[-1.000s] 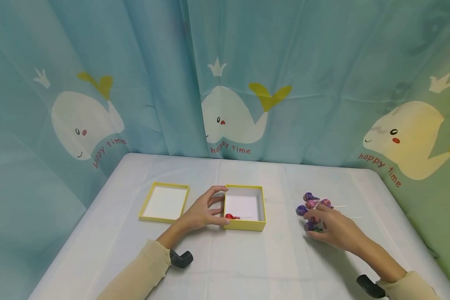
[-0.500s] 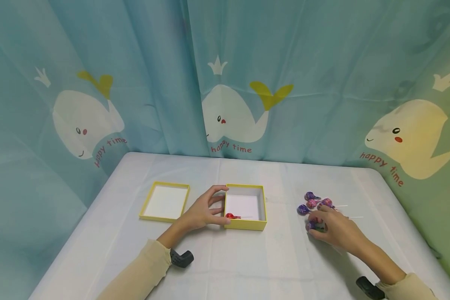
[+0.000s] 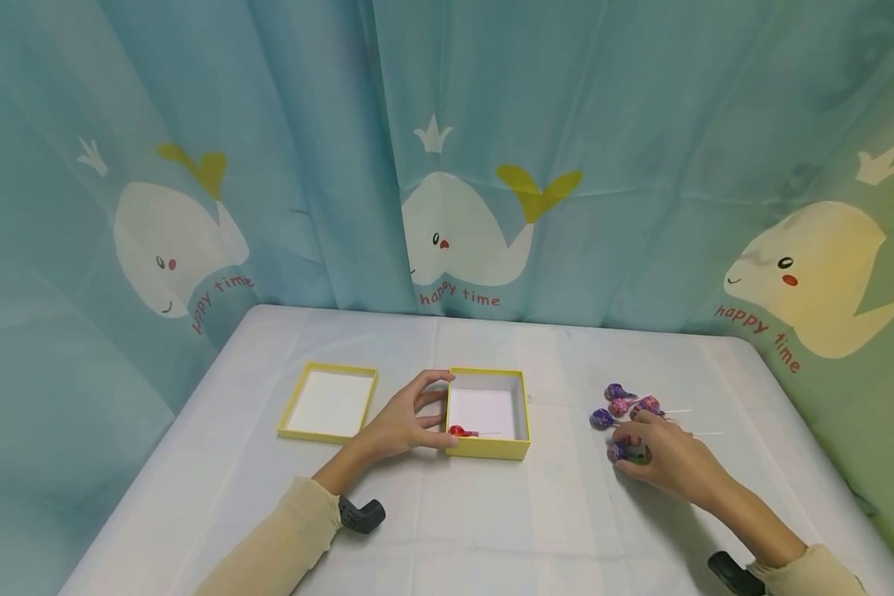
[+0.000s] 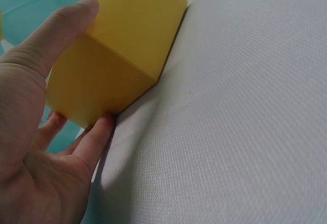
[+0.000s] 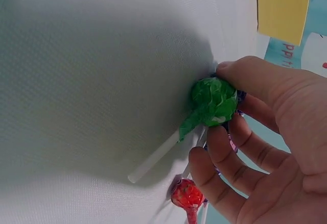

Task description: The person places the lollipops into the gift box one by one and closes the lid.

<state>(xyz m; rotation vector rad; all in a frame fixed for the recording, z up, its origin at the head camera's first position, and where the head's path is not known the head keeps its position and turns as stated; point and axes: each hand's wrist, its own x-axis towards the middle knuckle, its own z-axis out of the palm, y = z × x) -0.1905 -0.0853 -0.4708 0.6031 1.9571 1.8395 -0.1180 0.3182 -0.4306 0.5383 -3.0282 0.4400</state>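
Note:
My left hand (image 3: pixel 406 420) grips the left side of an open yellow box (image 3: pixel 487 448), thumb at its front corner and fingers along its side and back. A red lollipop (image 3: pixel 458 430) lies inside, by the front wall. At the right, my right hand (image 3: pixel 666 459) curls its thumb and fingers round a purple-wrapped lollipop (image 3: pixel 616 451) and a green lollipop (image 5: pixel 212 101). The green one's white stick points away from the palm in the right wrist view. A red-wrapped lollipop (image 5: pixel 187 194) lies just beyond the fingertips there.
Several more lollipops, among them a purple one (image 3: pixel 602 418) and a pink one (image 3: pixel 618 406), lie behind the right hand. The yellow-rimmed box lid (image 3: pixel 289 432) lies left of the box on the white-covered table (image 3: pixel 492 530). A whale-print curtain (image 3: pixel 328 165) hangs behind.
My right hand's index finger has drawn in from the purple lollipop behind, and the fingers have closed nearer the front lollipops. The left hand and box have stayed put.

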